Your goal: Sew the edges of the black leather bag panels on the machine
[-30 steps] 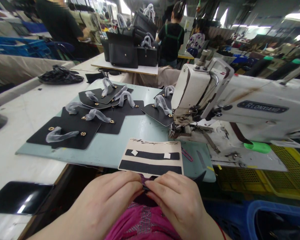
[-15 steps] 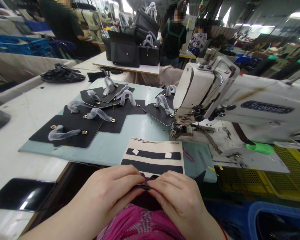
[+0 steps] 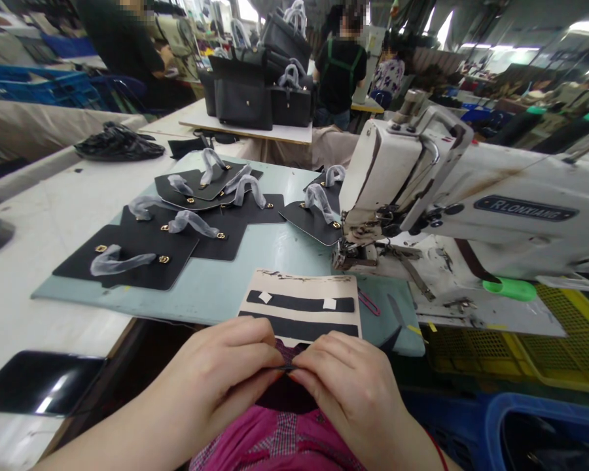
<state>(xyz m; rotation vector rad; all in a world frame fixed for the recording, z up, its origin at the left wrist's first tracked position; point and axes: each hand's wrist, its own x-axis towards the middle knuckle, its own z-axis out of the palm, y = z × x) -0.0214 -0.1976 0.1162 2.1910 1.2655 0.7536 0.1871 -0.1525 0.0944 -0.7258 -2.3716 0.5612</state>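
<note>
My left hand (image 3: 226,366) and my right hand (image 3: 351,376) meet at the table's front edge, thumbs and fingertips pinched on a thin dark strip (image 3: 287,368). Only a short piece of it shows between the fingertips; the rest is hidden. Just beyond my hands lies a beige board (image 3: 304,281) with two black strips on it. The farther black strip (image 3: 297,302) bears two small white patches, while my fingers come close to the nearer black strip (image 3: 304,328).
A white sewing machine (image 3: 412,183) stands at right. Several black flaps (image 3: 127,271) with wrapped handles lie on the green mat (image 3: 269,252). Black handbags (image 3: 245,98) stand behind. A phone (image 3: 42,383) lies left; a blue basket (image 3: 544,409) is low right. A co-worker (image 3: 341,72) is beyond.
Both hands stay pinched on the dark strip, with fingertips shifting slightly and the strip looking thinner, more edge-on. The view has shifted a little; nothing on the mat has visibly moved.
</note>
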